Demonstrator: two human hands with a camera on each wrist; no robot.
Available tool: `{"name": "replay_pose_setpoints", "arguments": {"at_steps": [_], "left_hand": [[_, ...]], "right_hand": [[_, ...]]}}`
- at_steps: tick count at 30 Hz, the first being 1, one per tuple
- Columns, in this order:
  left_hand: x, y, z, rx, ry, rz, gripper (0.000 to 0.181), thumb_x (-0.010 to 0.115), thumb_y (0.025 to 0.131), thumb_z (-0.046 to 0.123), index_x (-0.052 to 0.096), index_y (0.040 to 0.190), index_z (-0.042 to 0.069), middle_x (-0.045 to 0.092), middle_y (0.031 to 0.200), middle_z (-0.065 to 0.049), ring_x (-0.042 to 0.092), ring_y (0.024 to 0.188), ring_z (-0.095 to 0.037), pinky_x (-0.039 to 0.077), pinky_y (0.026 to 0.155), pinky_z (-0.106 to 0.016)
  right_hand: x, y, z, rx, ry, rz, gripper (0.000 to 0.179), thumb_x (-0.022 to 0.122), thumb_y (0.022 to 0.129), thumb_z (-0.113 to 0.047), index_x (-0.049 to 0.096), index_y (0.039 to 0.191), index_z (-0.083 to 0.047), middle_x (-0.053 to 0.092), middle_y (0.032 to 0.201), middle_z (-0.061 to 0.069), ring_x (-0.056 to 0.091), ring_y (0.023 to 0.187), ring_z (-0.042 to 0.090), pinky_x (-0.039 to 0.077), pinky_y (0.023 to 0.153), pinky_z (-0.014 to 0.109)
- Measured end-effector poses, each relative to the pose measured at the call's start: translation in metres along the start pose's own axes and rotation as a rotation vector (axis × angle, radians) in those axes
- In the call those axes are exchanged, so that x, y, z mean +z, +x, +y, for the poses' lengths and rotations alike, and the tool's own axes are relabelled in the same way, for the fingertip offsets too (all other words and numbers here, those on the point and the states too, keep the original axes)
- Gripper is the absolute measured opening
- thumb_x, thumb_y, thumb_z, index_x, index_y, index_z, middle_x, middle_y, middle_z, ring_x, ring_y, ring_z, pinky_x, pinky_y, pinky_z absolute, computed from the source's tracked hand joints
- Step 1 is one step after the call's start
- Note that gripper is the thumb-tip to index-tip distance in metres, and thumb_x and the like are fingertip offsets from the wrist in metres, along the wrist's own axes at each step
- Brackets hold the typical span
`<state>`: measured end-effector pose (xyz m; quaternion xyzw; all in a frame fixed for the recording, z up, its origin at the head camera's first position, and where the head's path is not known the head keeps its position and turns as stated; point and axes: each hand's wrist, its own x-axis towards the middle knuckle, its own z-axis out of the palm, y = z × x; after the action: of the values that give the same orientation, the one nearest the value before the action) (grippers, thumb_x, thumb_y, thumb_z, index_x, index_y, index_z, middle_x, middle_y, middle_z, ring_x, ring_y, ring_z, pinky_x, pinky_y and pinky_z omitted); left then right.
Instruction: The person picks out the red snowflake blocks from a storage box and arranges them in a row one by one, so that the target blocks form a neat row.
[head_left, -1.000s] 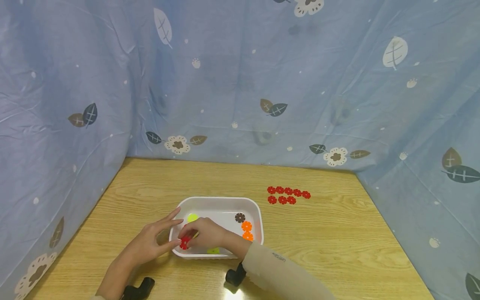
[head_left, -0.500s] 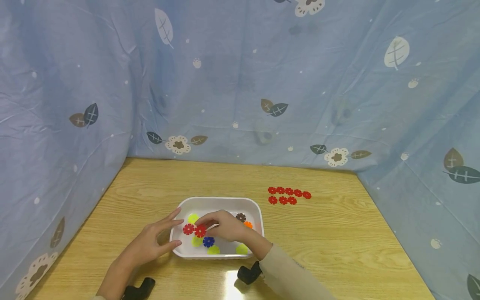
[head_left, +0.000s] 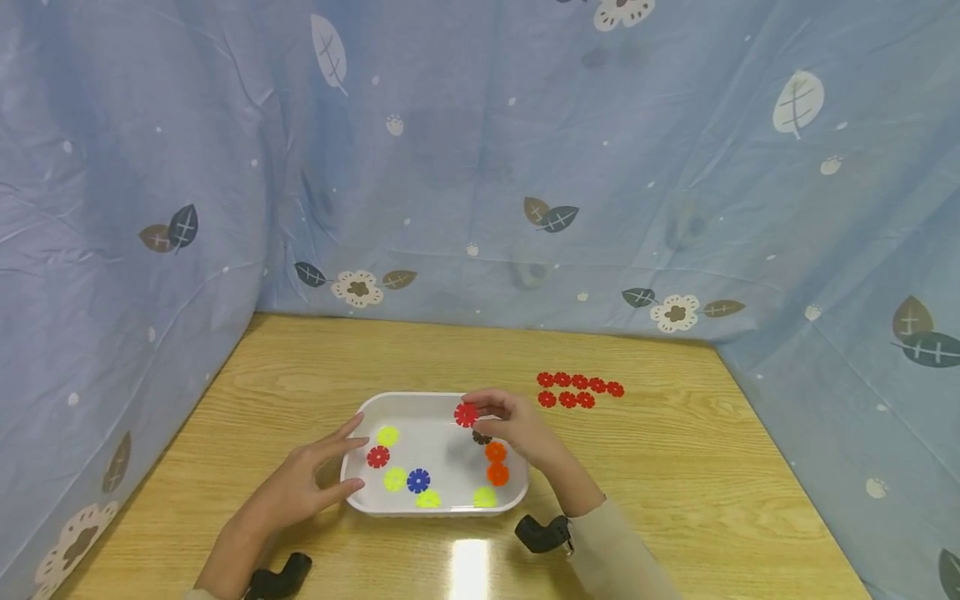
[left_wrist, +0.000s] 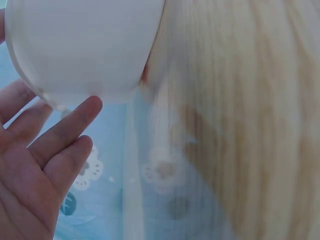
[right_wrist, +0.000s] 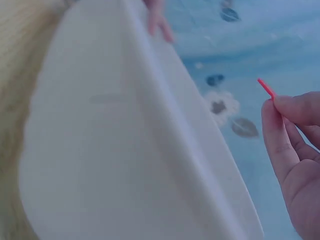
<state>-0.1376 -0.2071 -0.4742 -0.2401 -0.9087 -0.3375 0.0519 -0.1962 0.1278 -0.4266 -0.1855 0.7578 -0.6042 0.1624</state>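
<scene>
My right hand [head_left: 517, 425] pinches a red snowflake disc [head_left: 466, 415] between thumb and fingertips, above the back right part of a white tray [head_left: 435, 512]. In the right wrist view this red disc [right_wrist: 265, 87] shows edge-on at the fingertips. My left hand [head_left: 303, 483] is spread at the tray's left end, fingers and thumb extended at the rim. The left wrist view has the left hand's [left_wrist: 45, 150] extended fingers against the tray's outer wall [left_wrist: 85, 50]. Inside the tray lie another red disc [head_left: 378, 457], a blue disc [head_left: 418, 481], two orange discs [head_left: 497, 474] and several yellow discs [head_left: 395, 479].
Several red discs [head_left: 567, 400] lie in two rows on the wooden table [head_left: 675, 467], behind and right of the tray. A dark brown disc [head_left: 482, 437] in the tray is partly hidden by the right hand. Blue patterned cloth [head_left: 450, 167] encloses the table's back and sides.
My right hand has lifted the red disc from the tray's left part and carried it right and back, uncovering the blue and yellow discs. My left hand stays at the rim.
</scene>
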Motion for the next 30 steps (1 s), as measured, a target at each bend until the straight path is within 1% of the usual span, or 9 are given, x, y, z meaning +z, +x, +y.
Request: {"name": "replay_pose_setpoints", "arguments": {"at_steps": [5, 8, 12, 16, 18, 21, 23, 26, 30], "left_hand": [[0.0, 0.0, 0.001, 0.014, -0.003, 0.005, 0.052, 0.074, 0.081, 0.035, 0.061, 0.126, 0.013, 0.041, 0.149, -0.005, 0.047, 0.129, -0.031, 0.043, 0.103, -0.041], [0.001, 0.001, 0.001, 0.01, 0.0, 0.005, 0.052, 0.073, 0.082, 0.037, 0.062, 0.126, 0.013, 0.042, 0.149, -0.005, 0.047, 0.129, -0.031, 0.044, 0.102, -0.044], [0.001, 0.001, 0.0, 0.004, -0.005, -0.004, 0.052, 0.072, 0.082, 0.038, 0.061, 0.127, 0.013, 0.041, 0.149, -0.004, 0.047, 0.129, -0.031, 0.043, 0.102, -0.045], [0.0, 0.001, 0.0, -0.002, -0.015, -0.007, 0.053, 0.073, 0.082, 0.038, 0.061, 0.127, 0.013, 0.04, 0.149, -0.004, 0.046, 0.13, -0.03, 0.041, 0.103, -0.044], [0.0, 0.001, 0.0, -0.006, -0.013, -0.009, 0.053, 0.073, 0.081, 0.038, 0.061, 0.127, 0.014, 0.04, 0.149, -0.003, 0.046, 0.13, -0.03, 0.042, 0.103, -0.044], [0.0, 0.001, 0.0, -0.015, -0.01, -0.018, 0.053, 0.073, 0.081, 0.039, 0.061, 0.127, 0.015, 0.04, 0.15, -0.002, 0.045, 0.131, -0.028, 0.041, 0.103, -0.046], [0.0, 0.0, 0.0, -0.012, -0.013, -0.02, 0.053, 0.072, 0.082, 0.039, 0.061, 0.127, 0.014, 0.04, 0.15, -0.003, 0.045, 0.131, -0.029, 0.042, 0.102, -0.05], [-0.001, 0.0, 0.0, -0.01, -0.017, -0.02, 0.053, 0.071, 0.083, 0.039, 0.061, 0.127, 0.013, 0.039, 0.15, -0.004, 0.045, 0.131, -0.03, 0.042, 0.101, -0.052], [0.0, 0.0, 0.0, 0.002, -0.02, -0.014, 0.052, 0.071, 0.083, 0.038, 0.061, 0.127, 0.012, 0.04, 0.15, -0.006, 0.046, 0.13, -0.032, 0.043, 0.1, -0.054]], "right_hand": [[-0.022, -0.009, 0.009, -0.03, 0.039, 0.156, 0.036, 0.065, 0.087, -0.002, 0.059, 0.122, 0.001, 0.06, 0.12, 0.02, 0.061, 0.1, 0.017, 0.054, 0.085, 0.021], [-0.035, -0.016, 0.014, -0.044, 0.035, 0.235, 0.036, 0.066, 0.086, -0.003, 0.059, 0.121, 0.003, 0.059, 0.123, 0.021, 0.059, 0.099, 0.014, 0.052, 0.084, 0.018], [-0.054, -0.027, 0.025, -0.034, 0.023, 0.333, 0.039, 0.066, 0.087, -0.005, 0.057, 0.123, 0.005, 0.057, 0.125, 0.022, 0.058, 0.099, 0.011, 0.052, 0.084, 0.016], [-0.073, -0.035, 0.039, 0.019, 0.003, 0.424, 0.04, 0.066, 0.087, -0.004, 0.056, 0.125, 0.003, 0.057, 0.125, 0.018, 0.057, 0.098, 0.007, 0.052, 0.083, 0.015], [-0.082, -0.039, 0.047, 0.053, -0.007, 0.468, 0.04, 0.066, 0.087, -0.004, 0.056, 0.125, 0.002, 0.058, 0.122, 0.014, 0.057, 0.097, 0.005, 0.052, 0.082, 0.014], [-0.095, -0.045, 0.057, 0.102, -0.02, 0.524, 0.041, 0.065, 0.088, -0.005, 0.055, 0.127, 0.002, 0.06, 0.117, 0.003, 0.056, 0.097, 0.002, 0.051, 0.082, 0.012], [-0.103, -0.049, 0.063, 0.137, -0.006, 0.562, 0.043, 0.065, 0.088, -0.006, 0.054, 0.129, 0.001, 0.06, 0.114, -0.003, 0.056, 0.097, 0.001, 0.05, 0.082, 0.011], [-0.116, -0.054, 0.072, 0.203, 0.009, 0.618, 0.044, 0.063, 0.09, -0.008, 0.052, 0.132, -0.001, 0.058, 0.116, -0.005, 0.054, 0.101, 0.001, 0.048, 0.085, 0.01], [-0.129, -0.058, 0.084, 0.286, 0.03, 0.687, 0.044, 0.061, 0.092, -0.011, 0.05, 0.134, -0.005, 0.053, 0.123, -0.002, 0.05, 0.104, 0.001, 0.045, 0.083, 0.008]]}}
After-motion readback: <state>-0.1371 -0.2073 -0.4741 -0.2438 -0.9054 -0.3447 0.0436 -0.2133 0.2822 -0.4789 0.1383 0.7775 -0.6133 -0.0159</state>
